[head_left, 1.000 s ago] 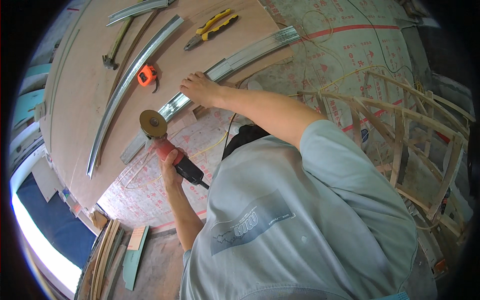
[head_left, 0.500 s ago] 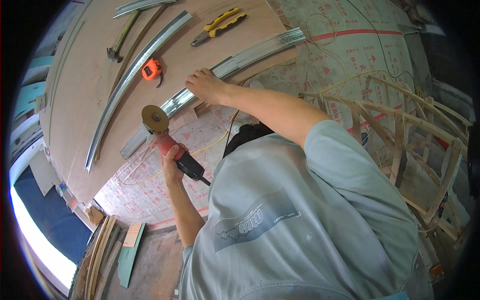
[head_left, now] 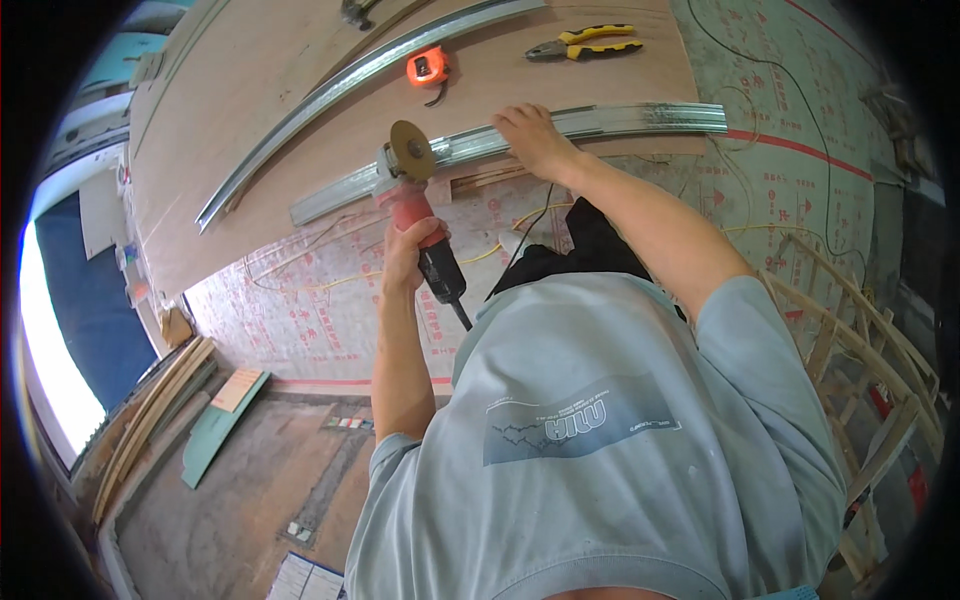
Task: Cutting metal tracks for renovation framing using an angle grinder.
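My left hand [head_left: 405, 255] is wrapped round the body of a red and black angle grinder [head_left: 438, 268]. The grinder's thin, brownish cutting disc [head_left: 411, 151] stands tilted at the near edge of a long silvery metal channel [head_left: 350, 190]. In the picture the disc overlaps the channel; whether they touch I cannot tell. Further right, my right hand [head_left: 540, 145] lies over the same channel with its fingers curled across the far edge. A second metal profile [head_left: 330, 95] lies beyond on the brown board [head_left: 180, 190].
On the board are an orange tape measure [head_left: 428, 67], yellow and black pliers [head_left: 582, 44] and a hammer head [head_left: 357, 12]. The grinder's cord [head_left: 464, 315] hangs toward me. A wooden frame [head_left: 850, 350] stands at the right; wood strips [head_left: 150, 430] lie lower left.
The whole view has shifted, so the board and tools sit higher and further right. The grinder has tilted, its disc turning more edge-on. Both hands keep their holds.
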Tool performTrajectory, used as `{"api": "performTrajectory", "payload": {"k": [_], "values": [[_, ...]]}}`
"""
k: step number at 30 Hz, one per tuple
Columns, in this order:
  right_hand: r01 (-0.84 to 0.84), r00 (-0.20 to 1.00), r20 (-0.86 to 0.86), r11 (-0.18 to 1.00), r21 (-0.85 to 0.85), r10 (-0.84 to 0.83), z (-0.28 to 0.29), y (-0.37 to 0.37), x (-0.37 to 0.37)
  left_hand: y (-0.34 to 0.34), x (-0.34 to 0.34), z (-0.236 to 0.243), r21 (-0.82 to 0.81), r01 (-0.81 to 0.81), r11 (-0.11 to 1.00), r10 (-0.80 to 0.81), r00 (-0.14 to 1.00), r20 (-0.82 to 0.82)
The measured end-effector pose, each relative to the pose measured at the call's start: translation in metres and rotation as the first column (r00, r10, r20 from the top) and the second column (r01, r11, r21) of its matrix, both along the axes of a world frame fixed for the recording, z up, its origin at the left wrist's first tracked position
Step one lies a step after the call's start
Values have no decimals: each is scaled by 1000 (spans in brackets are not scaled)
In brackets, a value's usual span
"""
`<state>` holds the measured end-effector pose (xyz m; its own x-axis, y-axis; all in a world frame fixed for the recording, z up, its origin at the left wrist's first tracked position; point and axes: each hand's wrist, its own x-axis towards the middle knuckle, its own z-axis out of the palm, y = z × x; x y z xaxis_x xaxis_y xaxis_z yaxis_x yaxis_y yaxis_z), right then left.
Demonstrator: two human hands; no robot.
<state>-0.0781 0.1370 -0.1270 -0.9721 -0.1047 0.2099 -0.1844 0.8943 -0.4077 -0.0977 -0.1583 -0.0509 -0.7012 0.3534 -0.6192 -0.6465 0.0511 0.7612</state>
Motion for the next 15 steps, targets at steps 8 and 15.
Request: {"api": "performTrajectory", "payload": {"k": [8,15], "values": [[1,996,92,998,-59,5,11,5,2,12,-12,-10,-9,4,1000,-5,999,-38],[0,985,173,994,-106,19,20,5,2,20,-18,-18,-39,43,998,-46,996,-77]]}}
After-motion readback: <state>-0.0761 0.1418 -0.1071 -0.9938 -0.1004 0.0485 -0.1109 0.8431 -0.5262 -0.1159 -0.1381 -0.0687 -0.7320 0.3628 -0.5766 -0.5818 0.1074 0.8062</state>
